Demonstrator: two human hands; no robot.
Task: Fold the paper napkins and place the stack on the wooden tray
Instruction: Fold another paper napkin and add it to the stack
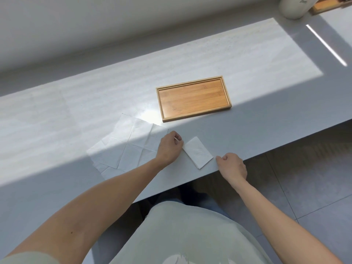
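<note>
In the head view, a long pale grey table (pixel 247 60) runs across the picture, half in sunlight and half in shadow. On it, near the middle, lies a shallow rectangular wooden tray (pixel 193 98) with a raised rim, bare inside and set at a slight angle to the table edge.

Nearer the person, close to the front edge of the table, lies a small folded white paper napkin (pixel 199 152), a narrow rectangle turned diagonally, well apart from the tray and not on it. The left hand (pixel 170 146) is at its upper left end, knuckles up, fingers (pixel 179 140) curled down and touching that end of the napkin; whether they pinch the paper or only press it I cannot tell. The right hand (pixel 232 165) is at the lower right corner, loosely curled into a fist, its fingertips just beside the corner of the napkin; whether they touch it is unclear.

Left of the folded piece, partly under the left wrist, lie flat unfolded white paper napkins (pixel 129 143) with visible crease lines, overlapping one another and spreading across the boundary of sun and shade.

At the far right end of the table stands a white cylindrical container (pixel 293 7), cut off by the frame, with a wooden item (pixel 322 5) just beside it. Below the table edge are a grey tiled floor (pixel 304 178) and the person's pale green shirt (pixel 186 235).
</note>
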